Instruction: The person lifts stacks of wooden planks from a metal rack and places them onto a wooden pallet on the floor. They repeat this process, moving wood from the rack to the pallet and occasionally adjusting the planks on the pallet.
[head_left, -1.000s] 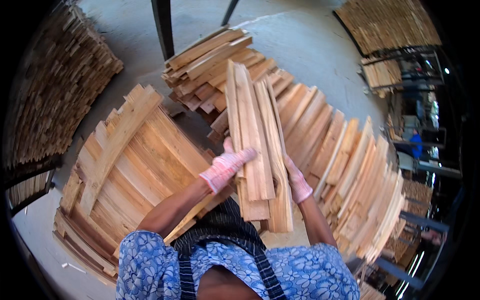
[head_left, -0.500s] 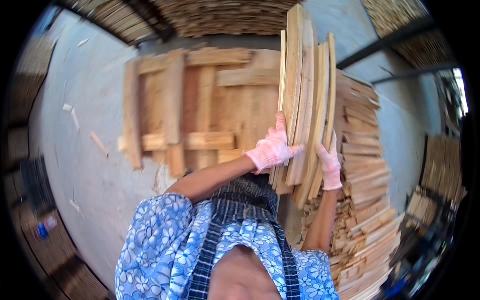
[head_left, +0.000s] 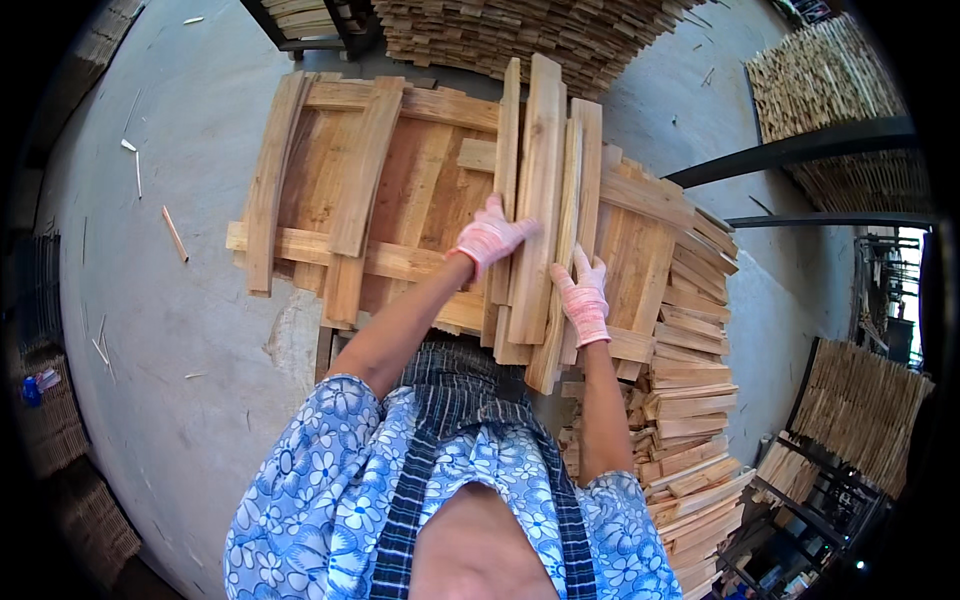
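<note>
A loose bunch of pale wooden boards [head_left: 537, 200] lies lengthwise, pointing away from me, across a wide layer of planks [head_left: 430, 190]. My left hand [head_left: 490, 235], in a pink-and-white knit glove, rests on the bunch's left side. Its fingers are spread, the thumb reaching over the boards. On the right side lies my right hand [head_left: 583, 296], gloved alike, fingers apart and touching the outer boards. The boards are fanned slightly and some overlap. Further left, two more boards [head_left: 368, 165] sit crosswise on the layer.
A tall stack of short wood pieces [head_left: 690, 400] runs along my right side. Beyond the planks stands a big pile of stacked slats [head_left: 530, 35]. A dark metal bar [head_left: 800, 153] juts in from the right. Wood scraps [head_left: 175, 235] lie on the concrete floor [head_left: 200, 320].
The boards, earlier held up tightly together between both hands, have come down onto the plank layer, further left, and have spread apart. Both hands have loosened, with fingers now spread.
</note>
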